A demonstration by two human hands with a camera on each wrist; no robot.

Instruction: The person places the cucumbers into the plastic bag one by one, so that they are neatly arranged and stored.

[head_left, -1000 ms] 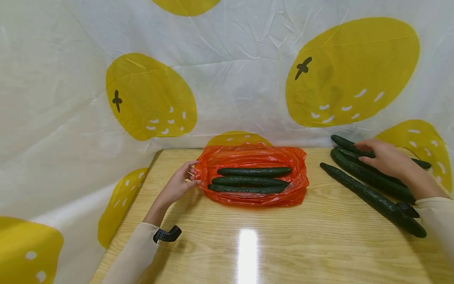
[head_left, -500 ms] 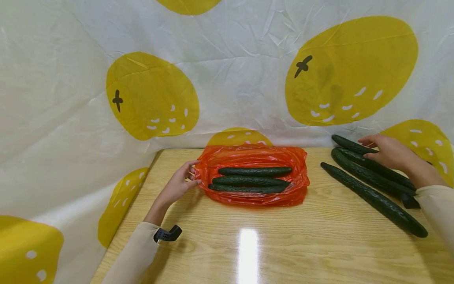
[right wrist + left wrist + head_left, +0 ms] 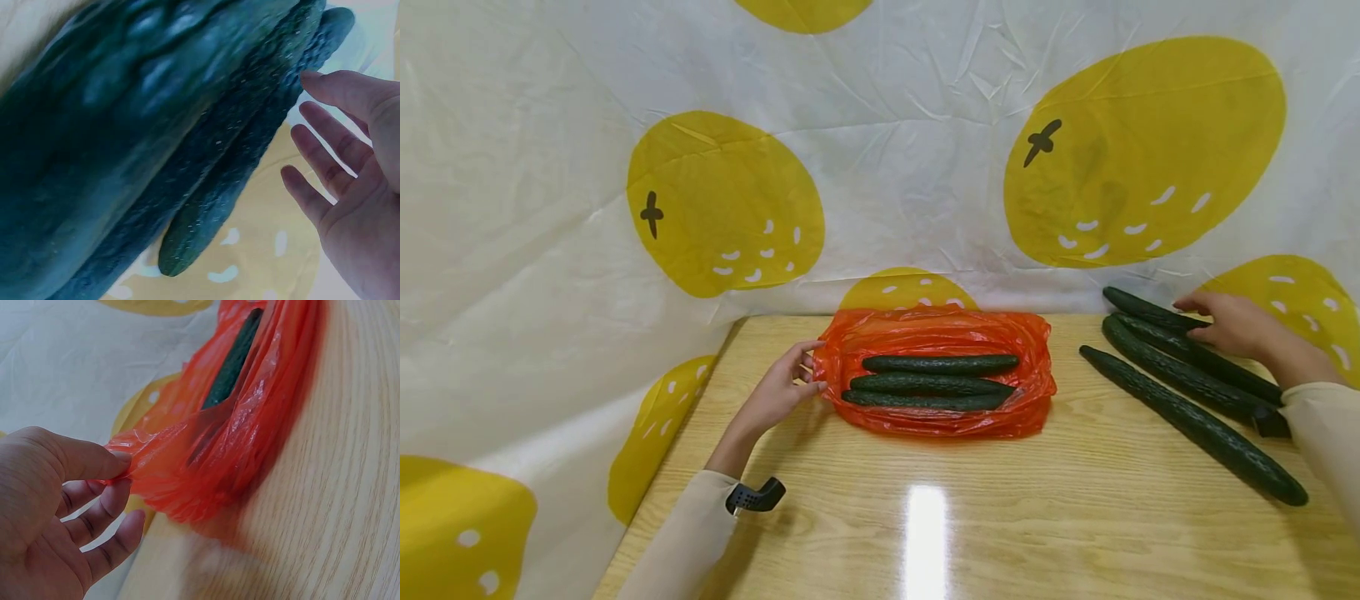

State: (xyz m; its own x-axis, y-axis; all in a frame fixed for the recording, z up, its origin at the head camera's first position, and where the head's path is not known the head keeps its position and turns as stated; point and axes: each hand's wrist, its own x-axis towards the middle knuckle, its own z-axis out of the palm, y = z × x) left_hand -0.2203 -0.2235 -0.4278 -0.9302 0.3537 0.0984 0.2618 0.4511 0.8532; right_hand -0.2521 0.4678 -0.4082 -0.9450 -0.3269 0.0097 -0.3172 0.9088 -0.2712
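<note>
In the head view, three dark green cucumbers (image 3: 940, 364) lie side by side in an opened red plastic bag (image 3: 940, 327). My left hand (image 3: 777, 387) pinches the bag's left edge; the left wrist view shows thumb and forefinger gripping the thin plastic (image 3: 169, 456), the other fingers loosely bent. At the right, my right hand (image 3: 1243, 329) hovers by the rearmost cucumber (image 3: 1138, 306), partly covering it. Seen from the right wrist, its fingers (image 3: 325, 156) are spread and relaxed beside that cucumber (image 3: 209, 212), holding nothing; whether the thumb touches it I cannot tell.
Several cucumbers lie slantwise on the right of the wooden table (image 3: 1000, 517), the nearest cucumber (image 3: 1187, 421) apart from the others. A white sheet (image 3: 910, 192) printed with yellow fruit hangs behind and along the left side.
My right hand has shifted a little to the right along the rear cucumbers, uncovering more of them. The left hand and the bag have stayed in place.
</note>
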